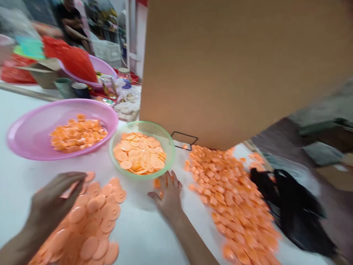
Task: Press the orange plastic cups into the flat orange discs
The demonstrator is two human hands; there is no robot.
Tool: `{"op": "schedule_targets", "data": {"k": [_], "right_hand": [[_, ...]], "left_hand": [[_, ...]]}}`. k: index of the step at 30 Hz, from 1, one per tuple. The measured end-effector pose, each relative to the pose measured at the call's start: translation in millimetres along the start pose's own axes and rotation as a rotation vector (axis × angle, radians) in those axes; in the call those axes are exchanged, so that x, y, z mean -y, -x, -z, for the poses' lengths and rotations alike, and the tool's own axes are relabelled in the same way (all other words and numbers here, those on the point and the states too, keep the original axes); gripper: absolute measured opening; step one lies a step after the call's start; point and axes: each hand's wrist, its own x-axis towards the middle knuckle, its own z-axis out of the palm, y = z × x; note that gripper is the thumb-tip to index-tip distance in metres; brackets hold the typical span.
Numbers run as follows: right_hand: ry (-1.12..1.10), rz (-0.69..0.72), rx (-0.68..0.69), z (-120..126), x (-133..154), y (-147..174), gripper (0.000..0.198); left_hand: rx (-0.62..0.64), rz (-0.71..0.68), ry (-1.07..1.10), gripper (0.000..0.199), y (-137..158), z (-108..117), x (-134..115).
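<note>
My left hand (56,200) is over a pile of flat orange plastic discs (89,247), its thumb and fingers pinched at the edge of one orange disc (89,176). My right hand (169,197) lies palm down with fingers spread, just in front of a green mesh basket (114,162). A few small orange cup-shaped pieces (156,183) show beside its fingers. The basket holds a heap of pale orange discs (142,154). On the right spreads a large pile of small orange cup-shaped pieces (234,202).
A pink basin (24,136) with more orange pieces stands at the left. A tall cardboard sheet (234,73) rises behind the right pile. Black fabric or bag (295,213) lies at the table's right edge. A seated person (73,25) is in the background, beyond red bags (71,55).
</note>
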Motion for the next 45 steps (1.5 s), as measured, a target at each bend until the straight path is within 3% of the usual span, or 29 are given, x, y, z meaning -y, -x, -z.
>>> {"op": "schedule_targets", "data": {"k": [3, 6, 11, 15, 18, 20, 22, 24, 26, 28, 32, 33, 36, 41, 43, 45], "right_hand": [[-0.014, 0.094, -0.074, -6.9, 2.0, -3.4, 0.036], [-0.084, 0.246, -0.178, -12.7, -0.9, -4.2, 0.02], [-0.229, 0.431, -0.236, -3.0, 14.2, 22.1, 0.028], [-0.364, 0.502, -0.222, 19.9, 65.9, 24.5, 0.036], [-0.472, 0.575, -0.239, 37.7, 135.7, -32.3, 0.034], [-0.522, 0.626, -0.232, 43.7, 186.4, -100.7, 0.023], [-0.532, 0.6, -0.162, 44.4, 226.4, -176.1, 0.032], [-0.54, 0.558, -0.081, 43.0, 248.1, -232.7, 0.052], [-0.57, 0.54, -0.045, 43.6, 251.1, -250.0, 0.059], [-0.59, 0.553, -0.022, 47.4, 237.2, -224.0, 0.047], [-0.56, 0.569, 0.165, 46.8, 176.1, -101.9, 0.025], [-0.52, 0.579, 0.21, 41.5, 158.2, -70.7, 0.026], [-0.29, 0.384, 0.196, 18.8, 105.8, 2.0, 0.044], [-0.089, 0.201, 0.195, 9.9, 35.4, 64.9, 0.064], [-0.076, 0.093, 0.164, 18.0, 17.9, 80.4, 0.063], [-0.088, 0.014, 0.15, 25.8, 7.5, 91.8, 0.06]], "left_hand": [[0.054, -0.083, -0.089, 0.014, 13.1, -1.9, 1.4], [0.014, -0.008, -0.109, 0.017, 2.9, 6.2, 5.6], [-0.069, 0.134, 0.0, 0.019, -20.4, 23.7, 10.7], [-0.015, 0.283, 0.044, 0.02, 2.5, 23.3, 29.5], [0.039, 0.282, 0.0, 0.021, 30.6, 20.3, 39.4], [0.041, 0.224, -0.047, 0.021, 42.9, 19.4, 39.0], [0.083, 0.123, -0.081, 0.022, 49.0, 17.7, 33.7], [0.205, 0.013, -0.114, 0.026, 53.6, 13.4, 26.8], [0.354, -0.087, -0.19, 0.038, 61.1, 6.0, 22.0], [0.455, -0.157, -0.301, 0.054, 71.9, -3.6, 20.6], [0.535, -0.222, -0.42, 0.076, 90.2, -27.0, 14.2], [0.54, -0.241, -0.418, 0.08, 92.2, -33.7, 8.6], [0.535, -0.312, -0.373, 0.094, 94.3, -54.9, -19.6], [0.625, -0.494, -0.239, 0.095, 105.3, -72.5, -57.8], [0.626, -0.453, -0.267, 0.089, 111.2, -69.5, -56.0], [0.59, -0.32, -0.353, 0.083, 114.5, -64.8, -50.6]]}}
